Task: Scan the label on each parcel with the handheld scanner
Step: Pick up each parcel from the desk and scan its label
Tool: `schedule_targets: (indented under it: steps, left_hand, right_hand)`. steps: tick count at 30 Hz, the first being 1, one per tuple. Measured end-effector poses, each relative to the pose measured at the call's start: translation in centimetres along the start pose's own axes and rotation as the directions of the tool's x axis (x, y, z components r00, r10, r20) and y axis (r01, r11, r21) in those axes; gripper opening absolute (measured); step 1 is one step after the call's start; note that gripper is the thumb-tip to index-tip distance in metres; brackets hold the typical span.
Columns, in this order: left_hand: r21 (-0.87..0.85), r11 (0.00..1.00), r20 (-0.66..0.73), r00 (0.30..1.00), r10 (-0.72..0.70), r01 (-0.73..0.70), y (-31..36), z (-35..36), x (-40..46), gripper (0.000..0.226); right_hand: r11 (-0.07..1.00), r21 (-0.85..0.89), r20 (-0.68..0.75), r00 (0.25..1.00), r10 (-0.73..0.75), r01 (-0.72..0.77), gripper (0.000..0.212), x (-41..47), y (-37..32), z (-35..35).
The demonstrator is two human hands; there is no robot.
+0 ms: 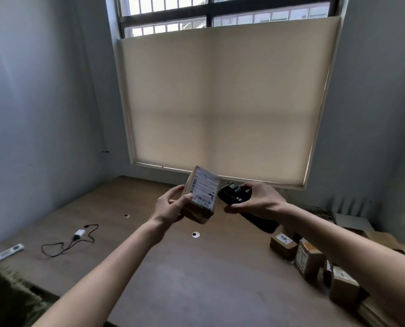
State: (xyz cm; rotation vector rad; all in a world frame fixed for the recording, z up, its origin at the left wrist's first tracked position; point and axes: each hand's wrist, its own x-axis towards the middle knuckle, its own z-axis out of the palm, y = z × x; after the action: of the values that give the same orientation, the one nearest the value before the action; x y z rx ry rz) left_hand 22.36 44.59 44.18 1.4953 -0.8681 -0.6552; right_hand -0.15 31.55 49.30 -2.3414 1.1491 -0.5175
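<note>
My left hand (171, 206) grips a small cardboard parcel (202, 195) above the desk, with its white barcode label turned up and toward me. My right hand (255, 200) holds the black handheld scanner (234, 194) just right of the parcel, its head pointing left at the label. The scanner's handle runs down under my right wrist. Several more brown parcels (308, 258) with white labels stand in a row on the right side of the desk.
The brown desk (196, 279) carries a white adapter with a black cable (79, 234) at the left and a white remote (7, 252) near the left edge. A window with a beige blind (220, 102) is behind. Flattened cardboard lies at the far right.
</note>
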Motion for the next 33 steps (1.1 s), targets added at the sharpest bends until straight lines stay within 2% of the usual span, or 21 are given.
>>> schedule_targets:
  steps: [2,4,6,11,17,21,23,26,28,31,33]
  left_hand:
    - [-0.062,0.998,-0.032,0.999,-0.032,0.030,-0.5,-1.2,-0.9,0.036]
    - [-0.117,0.991,-0.074,0.995,-0.065,0.056,-1.5,-3.0,-1.9,0.050]
    - [-0.175,0.982,-0.114,0.990,-0.089,0.068,-2.4,-5.5,-2.9,0.057]
    - [-0.218,0.973,-0.217,0.969,-0.120,0.072,-4.2,-13.7,-5.6,0.062]
    - [-0.207,0.977,-0.405,0.906,-0.126,0.044,-6.2,-26.5,-9.2,0.056]
    - [-0.212,0.974,-0.531,0.828,-0.179,0.075,-7.6,-35.7,-12.2,0.050]
    - [-0.203,0.976,-0.580,0.792,-0.188,0.083,-8.8,-40.1,-13.6,0.050]
    - [-0.152,0.985,-0.662,0.731,-0.166,0.086,-10.0,-45.7,-15.8,0.035]
    - [-0.135,0.986,-0.680,0.714,-0.165,0.099,-11.2,-49.3,-17.1,0.047]
    - [-0.160,0.981,-0.712,0.675,-0.194,0.113,-13.2,-54.1,-18.8,0.073]
    - [-0.178,0.977,-0.738,0.640,-0.214,0.122,-14.5,-56.7,-19.6,0.064]
  right_hand:
    - [0.989,0.148,0.018,0.999,-0.033,0.030,0.071,0.8,-1.0,2.3]
    - [0.955,0.288,0.046,0.995,-0.084,0.067,0.061,1.3,-2.8,4.9]
    - [0.910,0.399,0.063,0.987,-0.147,0.110,0.060,2.0,-4.9,7.8]
    - [0.828,0.530,0.171,0.933,-0.318,0.185,0.057,2.9,-12.5,15.0]
    - [0.754,0.610,0.251,0.843,-0.475,0.244,0.055,3.1,-24.5,23.9]
    - [0.725,0.632,0.295,0.779,-0.553,0.275,0.055,2.8,-32.8,30.4]
    - [0.715,0.636,0.315,0.747,-0.585,0.291,0.061,2.4,-36.7,33.8]
    - [0.709,0.635,0.349,0.705,-0.617,0.306,0.065,1.2,-41.6,38.6]
    - [0.710,0.636,0.384,0.674,-0.632,0.304,0.054,0.5,-44.4,41.5]
    - [0.709,0.643,0.420,0.640,-0.643,0.290,0.054,-0.2,-48.0,45.9]
    - [0.709,0.641,0.442,0.615,-0.653,0.293,0.062,-0.4,-50.2,48.8]
